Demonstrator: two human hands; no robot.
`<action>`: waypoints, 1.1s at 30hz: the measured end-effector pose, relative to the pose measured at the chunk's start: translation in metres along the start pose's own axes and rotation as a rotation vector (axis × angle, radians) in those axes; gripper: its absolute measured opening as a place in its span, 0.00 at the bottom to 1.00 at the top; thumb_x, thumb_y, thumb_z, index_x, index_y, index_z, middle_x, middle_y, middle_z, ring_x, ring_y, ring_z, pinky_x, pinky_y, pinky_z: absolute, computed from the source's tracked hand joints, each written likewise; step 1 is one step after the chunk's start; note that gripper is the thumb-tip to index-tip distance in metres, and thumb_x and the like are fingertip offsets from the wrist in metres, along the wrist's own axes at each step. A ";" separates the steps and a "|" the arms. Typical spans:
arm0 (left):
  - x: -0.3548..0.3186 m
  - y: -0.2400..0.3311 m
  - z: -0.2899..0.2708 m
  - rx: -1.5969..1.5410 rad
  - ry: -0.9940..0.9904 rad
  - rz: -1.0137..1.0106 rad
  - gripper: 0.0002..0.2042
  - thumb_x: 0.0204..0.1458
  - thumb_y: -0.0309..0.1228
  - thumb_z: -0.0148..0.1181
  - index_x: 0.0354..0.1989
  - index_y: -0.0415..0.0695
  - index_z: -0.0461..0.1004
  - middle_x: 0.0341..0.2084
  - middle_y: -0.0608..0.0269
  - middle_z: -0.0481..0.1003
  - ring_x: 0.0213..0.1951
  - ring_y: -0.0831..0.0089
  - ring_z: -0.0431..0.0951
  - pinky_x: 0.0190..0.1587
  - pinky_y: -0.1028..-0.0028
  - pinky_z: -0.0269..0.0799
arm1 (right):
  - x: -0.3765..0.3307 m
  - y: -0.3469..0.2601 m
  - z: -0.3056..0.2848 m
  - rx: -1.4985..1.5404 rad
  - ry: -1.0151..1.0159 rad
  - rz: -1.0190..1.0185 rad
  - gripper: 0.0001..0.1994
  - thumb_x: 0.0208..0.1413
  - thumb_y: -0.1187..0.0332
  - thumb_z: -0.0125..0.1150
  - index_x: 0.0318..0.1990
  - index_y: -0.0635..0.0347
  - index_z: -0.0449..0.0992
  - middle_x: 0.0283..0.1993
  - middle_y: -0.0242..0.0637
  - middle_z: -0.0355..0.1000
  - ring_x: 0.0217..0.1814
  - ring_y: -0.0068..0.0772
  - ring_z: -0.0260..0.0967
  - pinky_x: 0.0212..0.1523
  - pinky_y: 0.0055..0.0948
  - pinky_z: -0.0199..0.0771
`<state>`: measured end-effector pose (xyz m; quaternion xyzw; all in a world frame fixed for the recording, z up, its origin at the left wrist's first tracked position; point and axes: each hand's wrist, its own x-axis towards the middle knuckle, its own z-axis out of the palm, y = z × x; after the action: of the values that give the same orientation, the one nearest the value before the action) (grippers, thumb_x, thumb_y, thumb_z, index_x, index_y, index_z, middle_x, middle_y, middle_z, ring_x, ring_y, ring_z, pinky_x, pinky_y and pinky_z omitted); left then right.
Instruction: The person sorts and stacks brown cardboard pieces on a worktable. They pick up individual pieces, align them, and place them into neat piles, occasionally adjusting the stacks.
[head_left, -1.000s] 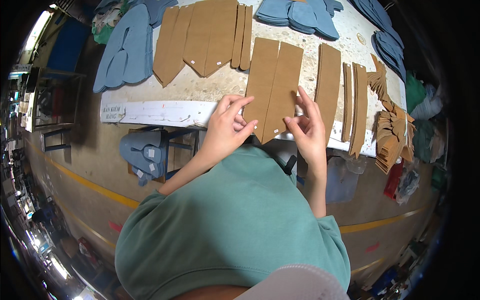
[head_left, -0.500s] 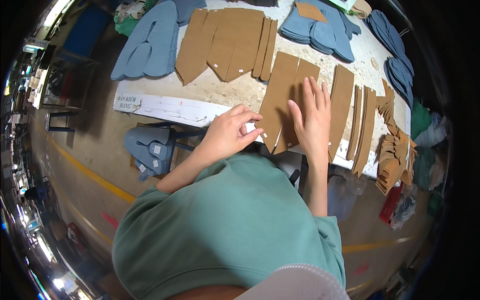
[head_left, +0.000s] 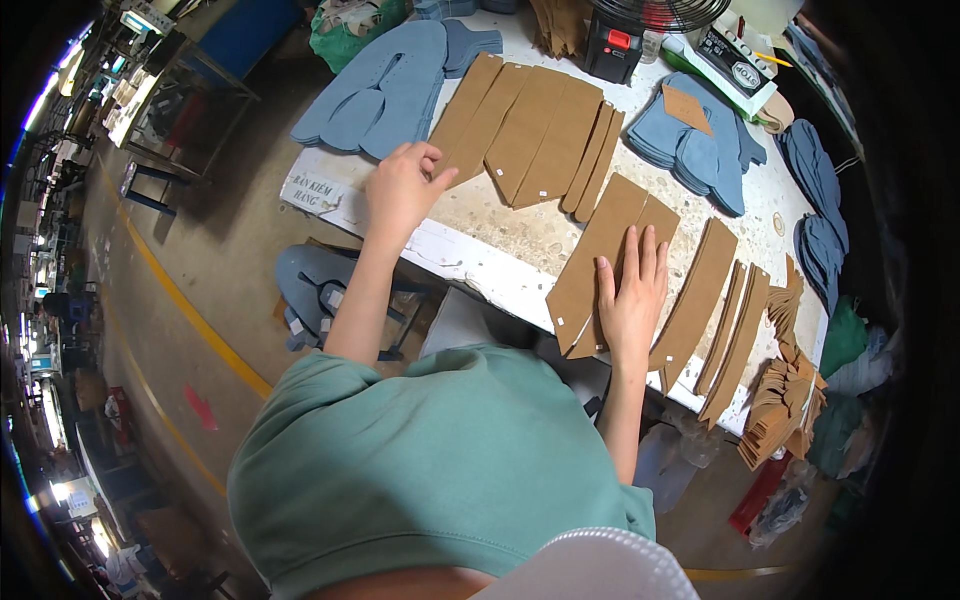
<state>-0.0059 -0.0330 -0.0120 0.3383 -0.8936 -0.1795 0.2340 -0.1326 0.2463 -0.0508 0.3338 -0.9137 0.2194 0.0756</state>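
My left hand [head_left: 398,195] is at the lower corner of the leftmost brown cut piece [head_left: 466,112], with its fingers half bent and the thumb apart. Whether it touches that piece is hard to make out. My right hand [head_left: 634,305] lies flat, fingers stretched, on a pair of brown pointed panels [head_left: 597,245] at the table's near edge. Small white labels sit at the panels' tips. Beside the leftmost piece lie wider brown panels [head_left: 545,125] and narrow brown strips [head_left: 597,160].
Blue cut pieces are stacked at the left [head_left: 385,85] and back right [head_left: 690,150] of the white table [head_left: 470,240]. Curved brown strips [head_left: 700,290] and a fanned brown bundle [head_left: 785,400] lie rightward. A fan [head_left: 615,45] stands behind. More blue pieces [head_left: 315,285] rest below the table edge.
My left hand has left the pair of panels and moved left to the leftmost brown piece. My right hand stays flat on the panels. The view has shifted, bringing the fan into sight.
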 end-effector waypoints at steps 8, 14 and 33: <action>0.002 0.002 0.006 -0.078 -0.130 -0.250 0.13 0.44 0.39 0.71 0.31 0.45 0.78 0.23 0.64 0.79 0.29 0.68 0.80 0.32 0.68 0.74 | 0.001 -0.005 -0.007 0.083 0.051 0.017 0.27 0.60 0.59 0.56 0.65 0.59 0.63 0.69 0.49 0.56 0.73 0.56 0.47 0.69 0.48 0.48; -0.003 0.000 0.006 -0.191 -0.078 -0.161 0.09 0.47 0.33 0.68 0.29 0.42 0.76 0.27 0.65 0.78 0.28 0.72 0.78 0.34 0.74 0.73 | -0.002 -0.020 -0.028 0.443 0.109 -0.013 0.24 0.56 0.69 0.62 0.61 0.59 0.69 0.55 0.45 0.69 0.63 0.46 0.62 0.63 0.40 0.61; 0.028 0.004 -0.015 0.163 -0.014 0.089 0.13 0.53 0.42 0.62 0.36 0.44 0.80 0.35 0.58 0.79 0.34 0.60 0.80 0.37 0.66 0.75 | 0.015 -0.052 -0.046 1.610 -0.550 0.226 0.26 0.56 0.79 0.56 0.64 0.65 0.65 0.50 0.36 0.71 0.44 0.17 0.65 0.50 0.18 0.66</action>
<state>-0.0183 -0.0522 0.0107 0.3151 -0.9210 -0.0980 0.2073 -0.1110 0.2226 0.0129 0.2339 -0.4934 0.7185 -0.4307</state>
